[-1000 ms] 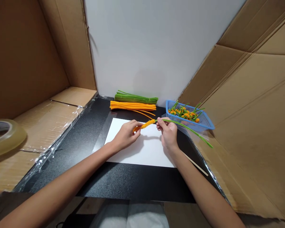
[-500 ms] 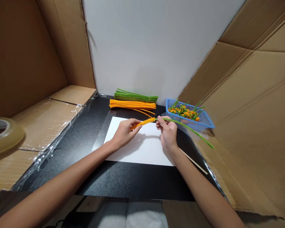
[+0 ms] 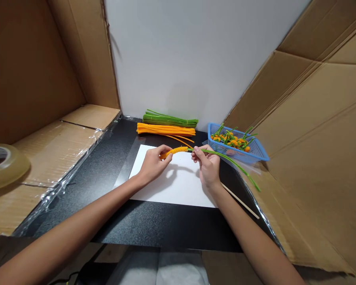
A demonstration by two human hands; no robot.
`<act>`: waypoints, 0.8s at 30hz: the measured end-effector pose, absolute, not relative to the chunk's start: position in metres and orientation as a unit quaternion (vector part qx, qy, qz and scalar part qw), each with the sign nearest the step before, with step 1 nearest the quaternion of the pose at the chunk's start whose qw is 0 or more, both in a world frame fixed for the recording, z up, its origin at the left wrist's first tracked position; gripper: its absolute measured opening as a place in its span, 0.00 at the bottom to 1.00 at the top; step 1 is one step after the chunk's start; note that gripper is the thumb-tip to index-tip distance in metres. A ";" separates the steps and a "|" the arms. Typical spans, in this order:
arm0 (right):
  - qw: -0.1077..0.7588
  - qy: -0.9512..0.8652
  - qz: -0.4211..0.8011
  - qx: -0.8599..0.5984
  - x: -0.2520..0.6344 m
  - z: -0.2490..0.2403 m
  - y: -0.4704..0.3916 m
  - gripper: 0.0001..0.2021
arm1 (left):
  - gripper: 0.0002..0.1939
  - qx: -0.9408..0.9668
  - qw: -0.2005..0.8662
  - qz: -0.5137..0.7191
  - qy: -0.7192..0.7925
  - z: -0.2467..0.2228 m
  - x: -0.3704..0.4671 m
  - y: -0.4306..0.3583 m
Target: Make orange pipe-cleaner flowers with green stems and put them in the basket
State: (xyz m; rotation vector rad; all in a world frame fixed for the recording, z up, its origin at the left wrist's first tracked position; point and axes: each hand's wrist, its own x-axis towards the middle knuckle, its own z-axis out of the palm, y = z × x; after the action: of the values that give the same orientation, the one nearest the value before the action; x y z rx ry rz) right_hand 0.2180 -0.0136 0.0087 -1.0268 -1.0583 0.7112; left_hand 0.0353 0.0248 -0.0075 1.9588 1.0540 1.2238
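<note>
My left hand (image 3: 156,162) pinches the left end of a coiled orange pipe cleaner (image 3: 178,150), which curves slightly above the white sheet (image 3: 178,186). Green pipe cleaner stems (image 3: 235,160) come out of the coil's right end. My right hand (image 3: 208,162) grips them close to the coil between thumb and fingers. Past that hand their free ends droop down to the right. Whether the green stems run through the whole coil is hidden.
Behind the sheet lie a green pipe cleaner bundle (image 3: 169,118) and an orange bundle (image 3: 166,129). A blue basket (image 3: 261,154) holds small orange-and-green pieces. A thin wooden stick (image 3: 243,202) lies right; a tape roll (image 3: 17,168) sits left on cardboard.
The coil and both hands have shifted slightly left. The coil bends more now, and the free green ends have swung lower and to the left.
</note>
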 end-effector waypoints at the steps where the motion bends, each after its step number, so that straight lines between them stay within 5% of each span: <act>1: 0.684 -0.471 0.318 -0.457 0.218 0.009 -0.013 0.13 | 0.09 0.737 0.302 0.459 0.393 -0.009 0.036 0.025; 11: 0.681 -0.446 0.350 -0.464 0.220 0.007 -0.012 0.11 | 0.13 0.759 0.335 0.442 0.341 -0.013 0.036 0.026; 24: 0.650 -0.461 0.364 -0.481 0.221 0.007 -0.010 0.11 | 0.11 0.833 0.223 0.388 0.325 -0.011 0.035 0.023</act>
State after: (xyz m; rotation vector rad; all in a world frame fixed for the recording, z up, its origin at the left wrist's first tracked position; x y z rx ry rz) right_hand 0.2215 -0.0105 0.0073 -1.0937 -1.0484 0.8278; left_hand 0.0347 0.0233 -0.0108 2.3010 0.8966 1.0704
